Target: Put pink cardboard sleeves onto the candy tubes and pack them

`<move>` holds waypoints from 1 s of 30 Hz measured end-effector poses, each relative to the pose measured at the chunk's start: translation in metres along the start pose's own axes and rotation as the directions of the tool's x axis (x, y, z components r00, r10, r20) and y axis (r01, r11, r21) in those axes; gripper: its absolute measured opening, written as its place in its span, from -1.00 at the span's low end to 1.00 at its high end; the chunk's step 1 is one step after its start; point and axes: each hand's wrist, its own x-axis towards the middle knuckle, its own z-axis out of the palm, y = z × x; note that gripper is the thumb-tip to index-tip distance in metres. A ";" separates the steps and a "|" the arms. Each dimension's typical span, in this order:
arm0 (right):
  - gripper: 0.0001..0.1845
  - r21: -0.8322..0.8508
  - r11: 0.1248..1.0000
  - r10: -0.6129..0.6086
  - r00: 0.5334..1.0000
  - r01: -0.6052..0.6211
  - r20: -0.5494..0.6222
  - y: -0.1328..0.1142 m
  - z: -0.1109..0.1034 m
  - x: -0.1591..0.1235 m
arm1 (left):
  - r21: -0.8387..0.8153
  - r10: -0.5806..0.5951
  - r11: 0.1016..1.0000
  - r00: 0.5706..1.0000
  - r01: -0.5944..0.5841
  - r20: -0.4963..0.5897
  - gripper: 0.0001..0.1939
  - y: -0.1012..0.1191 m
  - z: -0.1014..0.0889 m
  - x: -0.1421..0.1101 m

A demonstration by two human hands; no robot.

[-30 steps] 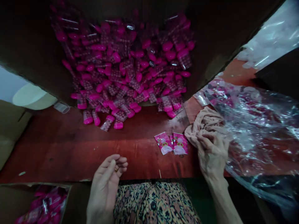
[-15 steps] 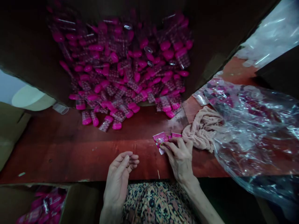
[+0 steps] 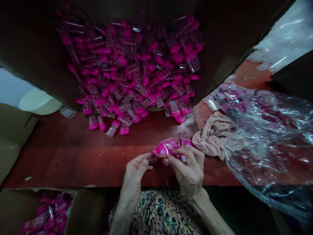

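Although its upper part is lost in darkness and cut off by the picture edge, the big box (image 3: 227, 42) stands beyond the cloth (image 3: 211, 135), holding many pink-capped bottles (image 3: 137, 78); the deepest ones are hard to make out. Under the cloth spreads the red table (image 3: 73, 156). Right of the cloth, and touching it, lies a clear plastic bag (image 3: 269, 140), cut off at the picture's right side – its glare blurs the pink pieces within. Far left of the cloth and nearer to the wearer is a carton (image 3: 14, 210), partly out of view, with pink packs.

Left of the cloth are both hands. The right hand (image 3: 190, 171) pinches a pink sachet (image 3: 163, 148) between thumb and fingers, covering its right part. The left hand (image 3: 133, 171) has its fingertips at the sachet's left corner – whether they grip it, I cannot tell. So the sachet is between the hands, just above the table. Smaller-looking are the other sachets (image 3: 186, 143), between this one and the cloth, half hidden behind the right hand.
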 end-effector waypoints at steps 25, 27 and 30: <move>-0.66 0.427 0.797 0.242 0.874 -0.427 0.422 -0.037 0.015 -0.001 | -0.222 -0.026 0.975 0.986 -0.012 -0.166 -0.81 0.006 0.005 0.008; -0.67 0.411 0.800 0.242 0.862 -0.437 0.444 -0.037 0.014 0.001 | -0.240 -0.021 0.970 0.984 -0.022 -0.174 -0.81 0.006 0.006 0.008; -0.65 0.382 0.820 0.178 0.824 -0.427 0.538 -0.033 0.008 0.012 | -0.270 -0.015 0.962 0.977 -0.044 -0.211 -0.79 0.008 0.005 0.009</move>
